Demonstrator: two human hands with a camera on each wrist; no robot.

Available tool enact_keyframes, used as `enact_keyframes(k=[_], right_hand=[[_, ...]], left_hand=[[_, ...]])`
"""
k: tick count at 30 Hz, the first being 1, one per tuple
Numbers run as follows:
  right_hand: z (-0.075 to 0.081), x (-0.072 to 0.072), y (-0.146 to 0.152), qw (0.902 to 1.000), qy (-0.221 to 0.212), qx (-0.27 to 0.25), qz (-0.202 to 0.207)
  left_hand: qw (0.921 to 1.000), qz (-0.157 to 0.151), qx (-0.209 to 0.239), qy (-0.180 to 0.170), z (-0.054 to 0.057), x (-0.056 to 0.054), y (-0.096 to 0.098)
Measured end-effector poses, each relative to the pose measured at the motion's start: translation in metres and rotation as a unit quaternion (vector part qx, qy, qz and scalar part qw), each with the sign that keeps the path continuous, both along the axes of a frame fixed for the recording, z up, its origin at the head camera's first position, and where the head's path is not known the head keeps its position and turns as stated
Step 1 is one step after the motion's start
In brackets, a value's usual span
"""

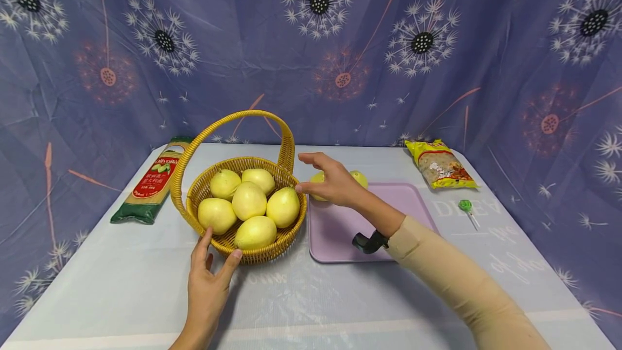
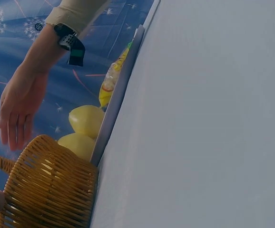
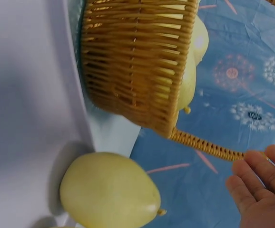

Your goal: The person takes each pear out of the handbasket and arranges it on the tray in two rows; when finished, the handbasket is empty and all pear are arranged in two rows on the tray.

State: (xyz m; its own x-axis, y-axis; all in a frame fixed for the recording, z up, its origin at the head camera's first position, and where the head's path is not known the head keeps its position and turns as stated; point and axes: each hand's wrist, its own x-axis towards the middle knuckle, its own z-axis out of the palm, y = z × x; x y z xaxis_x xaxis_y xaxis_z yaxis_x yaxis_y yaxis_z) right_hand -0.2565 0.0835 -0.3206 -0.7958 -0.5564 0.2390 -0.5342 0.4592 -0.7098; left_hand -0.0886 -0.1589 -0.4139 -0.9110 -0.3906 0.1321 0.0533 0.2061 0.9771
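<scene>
A yellow wicker basket (image 1: 264, 255) with a tall arched handle stands left of centre, holding several pale yellow pomelo-like fruits (image 1: 249, 200). My left hand (image 1: 209, 280) is at the basket's near side, its spread thumb and fingertips touching the rim and wall. On the right side of the basket, my right hand (image 1: 335, 182) hovers with fingers extended and thumb apart, near the handle's base, holding nothing. Behind it, two more of the fruits (image 1: 359, 178) sit at the back of a lilac tray (image 1: 340, 236), partly hidden by the hand. One fruit (image 3: 109, 190) shows its stem in the right wrist view.
A green-and-red pasta packet (image 1: 153, 177) lies behind the basket to the left. Toward the back right is a yellow snack bag (image 1: 442, 166), with a green lollipop (image 1: 465, 206) in front of it. A patterned blue curtain (image 1: 233, 58) encloses the white table (image 1: 121, 285).
</scene>
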Motion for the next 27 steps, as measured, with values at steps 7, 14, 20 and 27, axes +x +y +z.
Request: enact_keyframes(k=[7, 14, 20, 27], right_hand=[[0.005, 0.003, -0.013, 0.9998, 0.008, 0.014, 0.01], [0.009, 0.003, -0.027, 0.999, 0.014, 0.034, 0.027], [0.012, 0.002, -0.039, 0.9978, 0.023, 0.051, 0.035], [0.014, -0.001, -0.051, 0.9978, 0.016, 0.045, 0.045]], left_hand=[[1.0, 0.001, 0.0, -0.003, 0.0, 0.0, 0.0], [1.0, 0.0, 0.003, -0.003, 0.001, 0.001, 0.001], [1.0, 0.001, 0.007, -0.003, 0.0, 0.001, 0.001], [1.0, -0.001, 0.005, -0.001, 0.001, 0.0, 0.001]])
